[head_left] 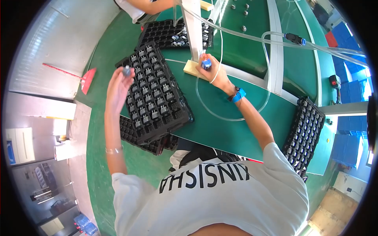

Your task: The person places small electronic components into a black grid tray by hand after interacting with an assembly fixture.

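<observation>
My left hand (119, 88) is raised over the left edge of a black tray (182, 114), its fingertips closed on a small grey metal part (126, 70). Rows of similar grey parts with prongs (146, 89) fill the tray's pockets. At the foot of a white post, my right hand (215, 72) is wrapped around a small blue cylindrical piece (206, 64). Beside that hand lies a pale yellow block (191, 68). A clear hose (224, 118) loops from near the block across the green table; its end is hidden.
The white post (193, 35) rises from the green table (212, 135). Another filled black tray (303, 133) stands at right, one more (157, 34) at the back. Loose metal parts (244, 28) lie beyond the frame. Another person's arm (151, 6) shows at the top.
</observation>
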`<state>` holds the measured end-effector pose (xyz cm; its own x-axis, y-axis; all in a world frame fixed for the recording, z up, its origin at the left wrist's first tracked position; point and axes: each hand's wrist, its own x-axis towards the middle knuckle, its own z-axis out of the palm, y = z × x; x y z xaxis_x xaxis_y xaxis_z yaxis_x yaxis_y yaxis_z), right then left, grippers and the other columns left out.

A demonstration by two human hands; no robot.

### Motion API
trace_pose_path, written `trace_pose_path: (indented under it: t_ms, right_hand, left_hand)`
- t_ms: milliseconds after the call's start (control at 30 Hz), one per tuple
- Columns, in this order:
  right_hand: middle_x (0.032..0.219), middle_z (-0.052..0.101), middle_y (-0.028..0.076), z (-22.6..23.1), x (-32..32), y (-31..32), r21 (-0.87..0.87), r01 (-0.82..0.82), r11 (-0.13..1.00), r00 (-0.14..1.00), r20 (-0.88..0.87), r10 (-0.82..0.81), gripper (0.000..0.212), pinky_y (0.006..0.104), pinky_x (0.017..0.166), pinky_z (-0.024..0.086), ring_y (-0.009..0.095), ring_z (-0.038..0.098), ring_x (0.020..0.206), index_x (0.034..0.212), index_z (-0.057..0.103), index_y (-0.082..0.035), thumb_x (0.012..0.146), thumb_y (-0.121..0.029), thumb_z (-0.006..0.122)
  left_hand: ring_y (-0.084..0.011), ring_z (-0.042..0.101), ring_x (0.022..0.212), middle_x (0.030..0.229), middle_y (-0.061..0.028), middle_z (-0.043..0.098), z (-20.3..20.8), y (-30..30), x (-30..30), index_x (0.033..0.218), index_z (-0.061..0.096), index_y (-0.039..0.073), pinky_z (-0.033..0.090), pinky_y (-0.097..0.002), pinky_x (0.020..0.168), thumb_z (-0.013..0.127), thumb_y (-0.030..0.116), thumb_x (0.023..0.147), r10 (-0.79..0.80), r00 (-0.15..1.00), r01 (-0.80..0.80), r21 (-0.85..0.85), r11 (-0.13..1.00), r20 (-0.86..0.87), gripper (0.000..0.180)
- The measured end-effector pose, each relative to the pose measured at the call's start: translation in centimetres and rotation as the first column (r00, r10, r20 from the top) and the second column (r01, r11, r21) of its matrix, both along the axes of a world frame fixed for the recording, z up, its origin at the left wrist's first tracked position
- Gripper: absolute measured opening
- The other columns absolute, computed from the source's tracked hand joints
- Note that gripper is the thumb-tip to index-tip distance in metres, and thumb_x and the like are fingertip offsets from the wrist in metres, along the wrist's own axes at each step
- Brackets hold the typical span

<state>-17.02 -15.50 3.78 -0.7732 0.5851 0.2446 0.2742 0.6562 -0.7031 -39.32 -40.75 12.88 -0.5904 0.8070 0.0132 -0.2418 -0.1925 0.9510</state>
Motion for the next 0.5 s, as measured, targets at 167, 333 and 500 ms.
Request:
trace_pose_path:
  t_ms: [167,333,500]
  right_hand:
    - [0.086,0.062,0.016,-2.3,-0.4,7.1,-0.188,0.227,0.956,0.897,-0.341,-0.280,0.026,0.0337,0.070,0.050,0.030,0.063,0.077,0.099,0.053,-0.004,0.082,-0.023,0.058]
    - [0.083,0.062,0.019,-3.3,1.7,16.5,0.190,0.533,0.825,0.842,-0.222,-0.493,0.031,0.0442,0.062,0.050,0.038,0.061,0.074,0.106,0.054,-0.009,0.081,-0.028,0.059]
    - [0.083,0.060,0.018,-4.2,2.2,18.3,0.345,0.507,0.790,0.862,-0.213,-0.460,0.034,0.0461,0.059,0.047,0.038,0.059,0.075,0.108,0.053,-0.012,0.078,-0.025,0.063]
  left_hand:
    - [-0.0164,0.055,0.093,0.099,-0.0111,0.055,0.3,-3.8,7.8,0.110,0.045,0.005,0.047,-0.0273,0.082,0.051,0.018,0.091,-0.043,0.968,-0.009,0.206,0.978,0.247,0.024]
    - [-0.0154,0.056,0.080,0.090,-0.0099,0.056,-0.1,-5.7,13.5,0.110,0.044,0.005,0.048,-0.0246,0.072,0.061,0.027,0.086,0.021,0.992,-0.034,0.096,0.995,0.128,0.037]
    - [-0.0182,0.060,0.087,0.098,-0.0127,0.060,-1.1,-4.2,16.3,0.108,0.049,0.004,0.050,-0.0284,0.076,0.062,0.016,0.084,0.031,0.996,-0.039,0.097,0.995,0.088,0.030]
